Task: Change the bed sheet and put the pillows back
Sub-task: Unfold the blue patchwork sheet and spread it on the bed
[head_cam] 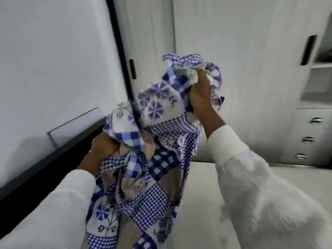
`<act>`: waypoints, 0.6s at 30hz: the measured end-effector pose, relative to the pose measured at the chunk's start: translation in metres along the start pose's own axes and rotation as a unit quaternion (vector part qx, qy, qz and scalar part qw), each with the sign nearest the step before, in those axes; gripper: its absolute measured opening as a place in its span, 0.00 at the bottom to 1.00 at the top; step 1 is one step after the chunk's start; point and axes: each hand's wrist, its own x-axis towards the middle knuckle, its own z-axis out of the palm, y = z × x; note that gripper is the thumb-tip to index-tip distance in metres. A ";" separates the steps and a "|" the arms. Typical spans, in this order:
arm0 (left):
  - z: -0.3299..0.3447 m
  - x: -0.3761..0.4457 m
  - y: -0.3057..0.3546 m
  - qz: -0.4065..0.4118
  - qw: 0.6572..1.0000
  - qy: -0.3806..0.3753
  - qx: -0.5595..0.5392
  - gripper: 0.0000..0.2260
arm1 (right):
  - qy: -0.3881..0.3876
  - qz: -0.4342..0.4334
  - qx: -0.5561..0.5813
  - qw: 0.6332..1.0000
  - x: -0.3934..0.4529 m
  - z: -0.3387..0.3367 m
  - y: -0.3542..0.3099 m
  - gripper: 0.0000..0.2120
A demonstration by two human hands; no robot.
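Observation:
A bunched bed sheet (143, 177) with blue check, gingham and flower patches hangs in front of me in the head view. My left hand (102, 146) grips a fold of it at mid height on the left. Higher up and to the right, my right hand (201, 92) clutches the sheet's crumpled upper end. The rest of the cloth drops down past the bottom of the frame. No bed and no pillows show in this frame.
A white wall (53, 60) with a dark ledge (45, 164) runs along the left. White wardrobe doors (242, 69) stand ahead, with open shelves (319, 72) and a set of drawers (312, 139) at the right. Pale floor (206, 203) lies below.

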 end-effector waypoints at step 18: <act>0.196 -0.034 0.341 0.170 0.922 -0.227 -0.265 0.19 | 0.478 0.088 -0.092 0.869 0.044 -0.416 -0.005 0.09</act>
